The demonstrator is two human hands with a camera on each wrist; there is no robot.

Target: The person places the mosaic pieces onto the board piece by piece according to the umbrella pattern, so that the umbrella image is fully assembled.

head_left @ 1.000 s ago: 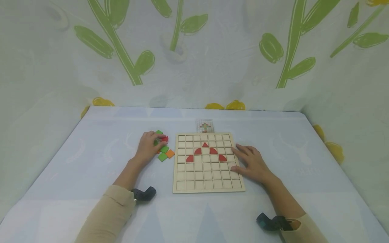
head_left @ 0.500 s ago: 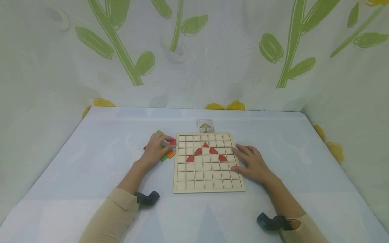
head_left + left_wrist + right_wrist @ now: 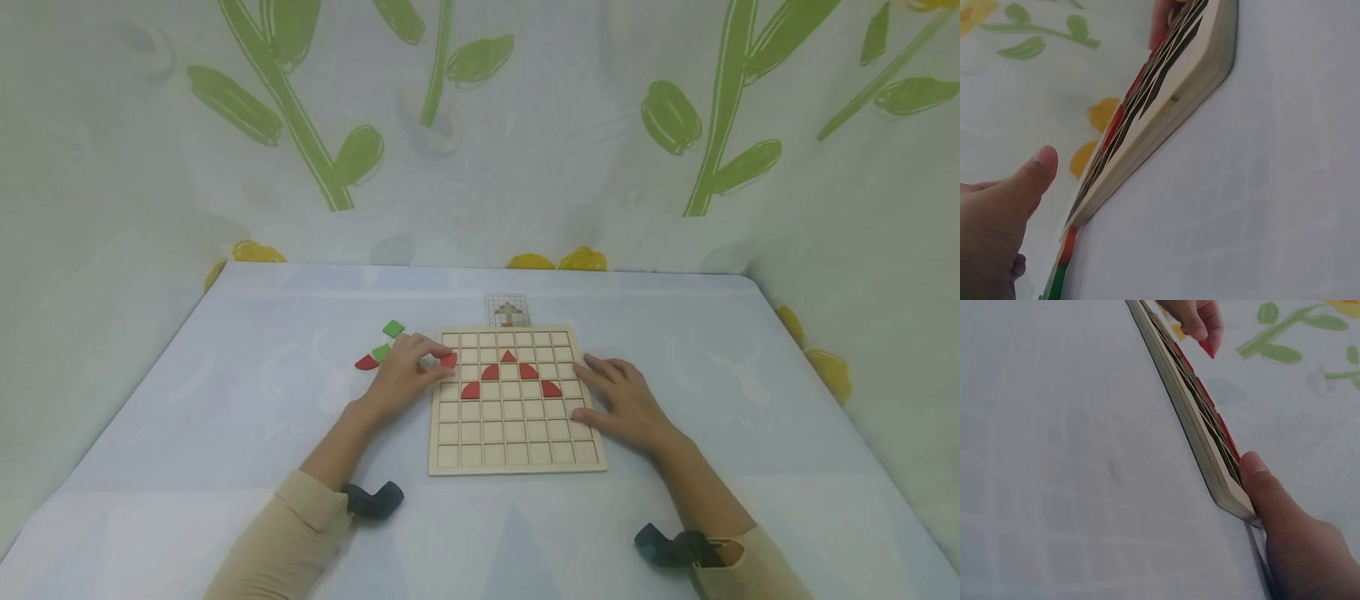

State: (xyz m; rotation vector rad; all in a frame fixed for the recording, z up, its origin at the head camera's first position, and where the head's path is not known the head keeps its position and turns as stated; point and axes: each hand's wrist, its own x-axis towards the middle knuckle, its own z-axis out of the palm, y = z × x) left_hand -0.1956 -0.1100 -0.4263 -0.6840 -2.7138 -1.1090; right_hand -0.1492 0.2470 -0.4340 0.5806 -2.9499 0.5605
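Note:
In the head view my left hand (image 3: pixel 399 375) pinches a red piece (image 3: pixel 449 360) between thumb and fingers, over the left edge of a wooden grid board (image 3: pixel 459 433). The right wrist view shows that red piece (image 3: pixel 1211 350) raised above the board. My right hand (image 3: pixel 621 402) rests on the board's right edge with its fingers spread. On the grid sit a red triangle (image 3: pixel 508 357) and several red quarter-round pieces (image 3: pixel 551 389) stepping down on both sides. Fingers of the left hand are partly out of the left wrist view.
Left of the board lie green squares (image 3: pixel 393 328) and a red quarter-round piece (image 3: pixel 367 362). An orange piece (image 3: pixel 1067 247) beside the board shows in the left wrist view. A small pattern card (image 3: pixel 507 310) lies behind the board.
My left hand has picked the red piece from the loose pile and carried it right, to the board's left edge. The right hand has stayed in place.

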